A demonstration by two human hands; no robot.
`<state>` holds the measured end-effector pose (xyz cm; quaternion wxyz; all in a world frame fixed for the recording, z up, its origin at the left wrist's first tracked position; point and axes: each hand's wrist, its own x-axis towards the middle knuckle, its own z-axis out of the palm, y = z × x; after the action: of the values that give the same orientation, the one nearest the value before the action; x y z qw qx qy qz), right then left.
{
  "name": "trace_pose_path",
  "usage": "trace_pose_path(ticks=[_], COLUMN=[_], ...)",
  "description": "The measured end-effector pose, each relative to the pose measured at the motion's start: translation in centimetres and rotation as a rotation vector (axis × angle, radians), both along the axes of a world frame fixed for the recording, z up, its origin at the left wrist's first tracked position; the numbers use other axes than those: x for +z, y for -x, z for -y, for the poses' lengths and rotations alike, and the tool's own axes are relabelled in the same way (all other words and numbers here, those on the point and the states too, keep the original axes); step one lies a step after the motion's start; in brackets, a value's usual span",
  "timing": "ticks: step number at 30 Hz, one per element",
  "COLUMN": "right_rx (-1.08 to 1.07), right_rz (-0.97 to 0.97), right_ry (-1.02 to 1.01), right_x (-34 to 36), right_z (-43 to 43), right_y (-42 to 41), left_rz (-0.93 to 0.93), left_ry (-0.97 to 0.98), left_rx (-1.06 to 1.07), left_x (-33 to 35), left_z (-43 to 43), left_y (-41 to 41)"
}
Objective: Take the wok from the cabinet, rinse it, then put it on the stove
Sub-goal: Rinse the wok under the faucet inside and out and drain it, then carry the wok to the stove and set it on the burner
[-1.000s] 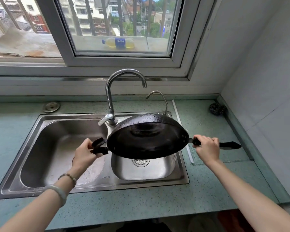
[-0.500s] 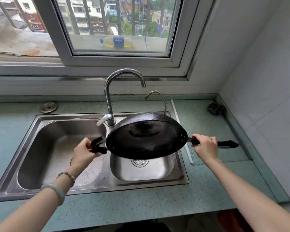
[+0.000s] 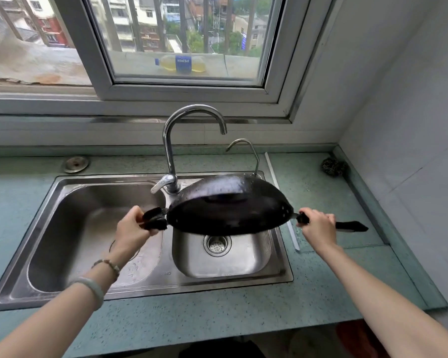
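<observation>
The green counter [image 3: 217,319] runs under the window, and the steel double sink [image 3: 166,285] is sunk into it. The person stands square to the sink so that any drips land in steel. The wok [image 3: 228,210] is in the air above the right basin, touching nothing but the hands, and tipped steeply, with beads of water on its upper part. I take the tilt to be for shedding rinse water straight down toward the drain [image 3: 217,245] below it.

The tall faucet [image 3: 168,140] arches just behind and above the wok; I see no stream from its spout, so the rinsing looks about finished and the stove, out of sight, comes next.

The right hand [image 3: 320,227] has its fingers wrapped round the long handle [image 3: 352,226] close to the bowl, which I think gives better leverage. The left hand [image 3: 131,229] closes on the short helper handle [image 3: 154,220], its fingers hidden behind it, steadying the far side against the swing.
</observation>
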<state>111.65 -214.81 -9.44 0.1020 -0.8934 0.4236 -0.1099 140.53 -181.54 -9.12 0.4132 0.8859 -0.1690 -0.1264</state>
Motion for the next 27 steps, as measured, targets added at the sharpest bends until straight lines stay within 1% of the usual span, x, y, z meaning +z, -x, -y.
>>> trace_pose_path(ticks=[2, 3, 5, 6, 9, 10, 13, 14, 16, 19, 21, 24, 27], right_rx=[0.036, 0.054, 0.074, 0.075, 0.091, 0.111, 0.194, 0.227, 0.302, 0.437, 0.517, 0.651, 0.806], right_rz=[-0.094, -0.130, -0.145, -0.133, -0.149, -0.180, -0.284, -0.321, -0.390, -0.453, -0.484, -0.512, -0.486], right_ry=[0.017, 0.019, -0.006, -0.021, -0.021, -0.012, -0.036, -0.050, -0.066, -0.030, -0.042, -0.036, -0.018], right_x=[0.0, 0.4, 1.9, 2.7, 5.8, 6.8, 9.5, 10.1, 10.9, 11.0, 10.8, 10.4, 10.4], right_z=[0.2, 0.3, 0.9, 1.3, 2.1, 2.4, 3.3, 3.5, 3.6, 3.1, 2.3, 0.6, -1.4], right_y=[-0.2, -0.4, -0.9, -1.1, -2.3, -2.8, -4.7, -5.3, -6.6, -8.6, -9.8, -11.4, -13.0], left_rz=[-0.078, -0.081, -0.051, -0.053, -0.153, -0.222, -0.512, -0.581, -0.644, -0.670, -0.669, -0.619, -0.550], left_ry=[-0.023, -0.046, -0.078, -0.051, 0.118, 0.183, 0.409, 0.457, 0.501, 0.587, 0.629, 0.669, 0.710], left_rx=[-0.040, -0.073, -0.116, -0.130, -0.125, -0.104, -0.020, 0.014, 0.075, 0.249, 0.350, 0.502, 0.649], left_x=[-0.5, -0.4, 0.1, 0.8, 3.5, 4.5, 5.9, 6.0, 5.7, 4.6, 4.0, 3.5, 3.6], left_z=[-0.2, -0.4, -0.7, -0.7, -0.3, -0.2, -0.6, -1.0, -2.0, -4.6, -6.9, -10.1, -13.1], left_y=[-0.5, -0.9, -2.1, -2.7, -4.0, -4.4, -5.5, -5.7, -5.4, -3.8, -1.9, 1.5, 5.1])
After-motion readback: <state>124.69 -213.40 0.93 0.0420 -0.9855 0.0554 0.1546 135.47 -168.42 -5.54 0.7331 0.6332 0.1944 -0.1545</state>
